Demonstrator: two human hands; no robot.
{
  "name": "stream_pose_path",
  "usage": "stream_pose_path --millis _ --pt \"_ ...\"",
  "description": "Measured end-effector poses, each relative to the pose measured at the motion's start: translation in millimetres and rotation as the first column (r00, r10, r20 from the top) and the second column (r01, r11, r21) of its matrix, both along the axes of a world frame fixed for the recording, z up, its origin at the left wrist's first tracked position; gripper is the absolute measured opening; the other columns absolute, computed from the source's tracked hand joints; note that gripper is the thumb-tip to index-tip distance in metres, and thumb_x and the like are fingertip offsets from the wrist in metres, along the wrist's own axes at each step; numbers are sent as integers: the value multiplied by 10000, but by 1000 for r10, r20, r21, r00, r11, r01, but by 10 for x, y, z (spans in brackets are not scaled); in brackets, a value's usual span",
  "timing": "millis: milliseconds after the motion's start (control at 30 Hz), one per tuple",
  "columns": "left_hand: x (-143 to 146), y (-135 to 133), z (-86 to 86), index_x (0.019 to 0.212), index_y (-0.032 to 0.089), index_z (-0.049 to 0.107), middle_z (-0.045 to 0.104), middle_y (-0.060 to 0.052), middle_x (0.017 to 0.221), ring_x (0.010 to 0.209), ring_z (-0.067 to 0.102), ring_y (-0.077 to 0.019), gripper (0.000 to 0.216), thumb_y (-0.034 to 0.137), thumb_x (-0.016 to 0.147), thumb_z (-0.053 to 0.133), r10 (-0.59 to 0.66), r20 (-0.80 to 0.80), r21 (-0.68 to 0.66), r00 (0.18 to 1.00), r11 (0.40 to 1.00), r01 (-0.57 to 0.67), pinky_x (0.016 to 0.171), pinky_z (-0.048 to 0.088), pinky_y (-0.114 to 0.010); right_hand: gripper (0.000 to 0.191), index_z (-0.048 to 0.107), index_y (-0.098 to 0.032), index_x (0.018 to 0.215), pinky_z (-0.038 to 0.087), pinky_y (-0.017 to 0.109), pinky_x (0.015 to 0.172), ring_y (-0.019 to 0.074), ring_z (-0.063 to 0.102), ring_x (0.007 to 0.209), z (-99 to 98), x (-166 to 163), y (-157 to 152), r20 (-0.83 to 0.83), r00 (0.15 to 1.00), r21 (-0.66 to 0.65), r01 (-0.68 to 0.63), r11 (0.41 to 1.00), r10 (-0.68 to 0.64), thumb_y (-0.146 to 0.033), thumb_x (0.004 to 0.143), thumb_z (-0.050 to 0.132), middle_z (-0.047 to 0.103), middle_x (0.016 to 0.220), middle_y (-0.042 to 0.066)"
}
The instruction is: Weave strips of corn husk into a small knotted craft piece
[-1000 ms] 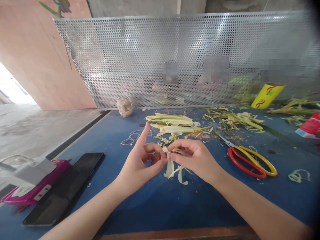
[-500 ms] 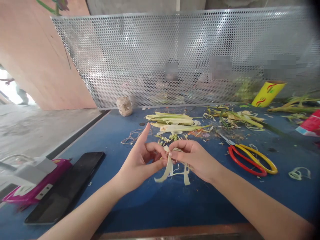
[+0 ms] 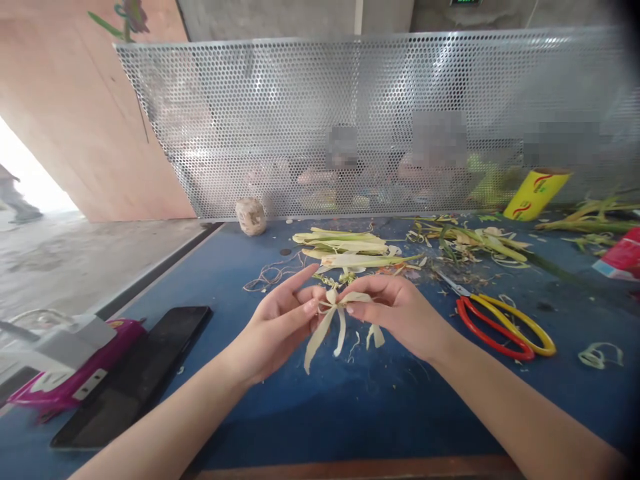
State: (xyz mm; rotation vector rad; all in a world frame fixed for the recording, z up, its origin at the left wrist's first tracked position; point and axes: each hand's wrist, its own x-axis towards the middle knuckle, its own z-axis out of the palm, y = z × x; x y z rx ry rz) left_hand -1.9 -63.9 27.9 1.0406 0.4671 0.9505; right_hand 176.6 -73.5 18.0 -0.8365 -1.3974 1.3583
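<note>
Head view: one small bundle of pale leaf strips [image 3: 320,337] is held just above the blue table [image 3: 350,413], between the two hands. It is pinched at its middle by the fingertips of the left hand [image 3: 280,323] and of the right hand [image 3: 400,313]. The strips seem already tied at the middle, while three ends are left hanging loose. One pair of scissors [image 3: 500,323], one phone [image 3: 135,373] and one heap of cut leaves [image 3: 345,243] are counted nearby.

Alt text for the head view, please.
Left hand and right hand pinch a small bundle of pale flat leaf strips above a blue tabletop. Red-and-yellow-handled scissors lie to the right, a black phone left, cut green leaves behind, near a perforated metal screen.
</note>
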Motion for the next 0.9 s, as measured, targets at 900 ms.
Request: stream_pose_path --millis 900 --pt "-161 120 144 1315 245 362 642 -34 835 449 441 -44 587 149 771 561 468 -382 701 797 709 -81 428 382 -178 206 566 -138 691 167 158 338 -17 226 323 45 89 17 -70 982 -383 -189 904 175 -313 798 563 462 524 -50"
